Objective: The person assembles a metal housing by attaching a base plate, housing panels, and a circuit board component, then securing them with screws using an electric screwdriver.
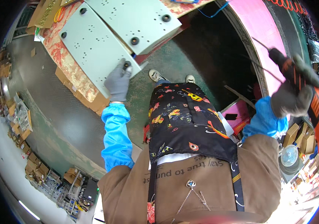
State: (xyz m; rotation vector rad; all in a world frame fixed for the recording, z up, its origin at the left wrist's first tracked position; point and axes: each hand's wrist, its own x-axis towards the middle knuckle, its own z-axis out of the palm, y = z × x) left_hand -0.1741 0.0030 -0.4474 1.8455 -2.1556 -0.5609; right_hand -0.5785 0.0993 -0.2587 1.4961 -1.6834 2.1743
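My left hand [118, 83], in a grey glove, is at the near corner of a pale grey metal panel [92, 52] dotted with small holes. Its thumb and fingers close around a black round foot [127, 65] at that corner. A second pale metal box [141, 20] with black feet lies beside the panel. Off to the right, my right hand [292, 98], also gloved, grips an orange and black power screwdriver [318, 112]. The tool is held up, away from the panel, its long thin bit pointing up and left.
The panels rest on a red-and-cream patterned table [81, 85]. A cardboard box of small brass-coloured parts [48, 13] stands at its far left. A pink-topped bench [258, 22] curves along the right, with a coiled red hose [288, 5] beyond. A phone [231, 117] lies low near my right sleeve.
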